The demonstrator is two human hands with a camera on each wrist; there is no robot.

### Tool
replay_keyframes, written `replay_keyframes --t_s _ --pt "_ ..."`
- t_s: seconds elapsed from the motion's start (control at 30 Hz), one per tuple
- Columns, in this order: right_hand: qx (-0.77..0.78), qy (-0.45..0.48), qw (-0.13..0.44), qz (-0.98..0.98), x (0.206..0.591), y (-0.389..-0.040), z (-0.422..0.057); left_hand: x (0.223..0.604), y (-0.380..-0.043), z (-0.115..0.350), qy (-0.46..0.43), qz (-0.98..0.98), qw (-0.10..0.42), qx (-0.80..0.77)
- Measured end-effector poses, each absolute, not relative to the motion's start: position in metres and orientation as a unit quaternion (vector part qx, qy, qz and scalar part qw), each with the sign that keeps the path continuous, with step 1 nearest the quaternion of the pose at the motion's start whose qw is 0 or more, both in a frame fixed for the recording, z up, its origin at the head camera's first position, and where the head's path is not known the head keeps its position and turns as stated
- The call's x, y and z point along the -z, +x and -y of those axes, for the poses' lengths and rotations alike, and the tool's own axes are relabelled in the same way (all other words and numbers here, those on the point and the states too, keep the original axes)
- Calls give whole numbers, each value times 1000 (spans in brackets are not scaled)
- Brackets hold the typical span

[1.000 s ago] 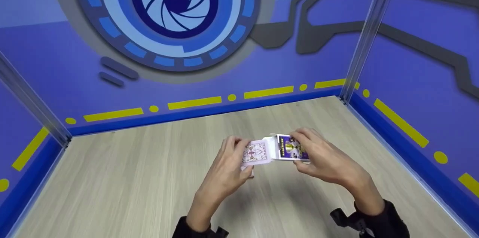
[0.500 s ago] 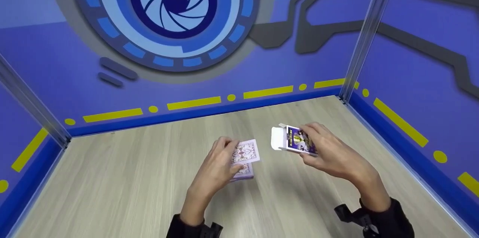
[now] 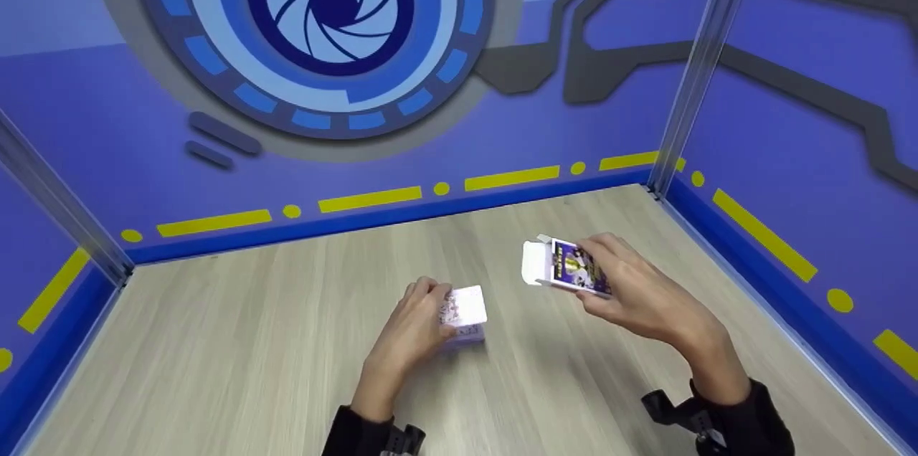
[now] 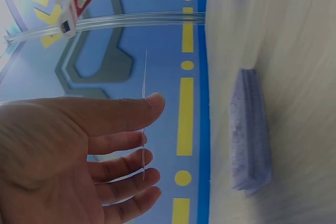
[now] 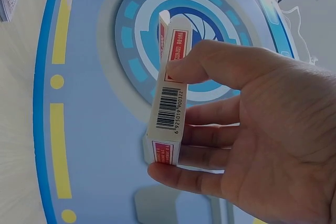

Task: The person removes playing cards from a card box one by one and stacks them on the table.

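My left hand (image 3: 405, 334) pinches a playing card (image 3: 470, 305) between thumb and fingers. In the left wrist view the card (image 4: 144, 80) shows edge-on, very thin. Below it, on the table, lies a stacked deck of patterned cards (image 3: 472, 334), apart from the held card in that wrist view. Over to the right, my right hand (image 3: 645, 291) grips a purple-fronted card box (image 3: 574, 266) above the table, its white end flap (image 3: 533, 262) open towards the left. The right wrist view shows the barcode side of the box (image 5: 169, 103). Whether anything is inside the box cannot be seen.
The wood-grain tabletop (image 3: 251, 341) is bounded by blue-purple printed panels (image 3: 401, 176) at the back and both sides. Metal corner posts (image 3: 706, 69) stand at the back right and back left.
The left hand drew the card out of the box's open end, leftwards, then lowered it over the deck. The right hand moved the box slightly right and away.
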State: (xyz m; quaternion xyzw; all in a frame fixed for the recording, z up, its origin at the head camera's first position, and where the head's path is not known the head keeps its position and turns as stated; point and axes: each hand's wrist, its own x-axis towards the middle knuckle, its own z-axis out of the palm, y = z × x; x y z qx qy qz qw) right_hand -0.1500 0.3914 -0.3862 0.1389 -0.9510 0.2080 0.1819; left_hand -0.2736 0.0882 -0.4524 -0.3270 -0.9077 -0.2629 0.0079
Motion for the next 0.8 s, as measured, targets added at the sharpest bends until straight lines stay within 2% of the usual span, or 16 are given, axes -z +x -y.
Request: replay_keyframes --t_s 0.8 --pt "-212 143 173 951 385 -149 -391 493 -289 -92 -323 913 -22 247"
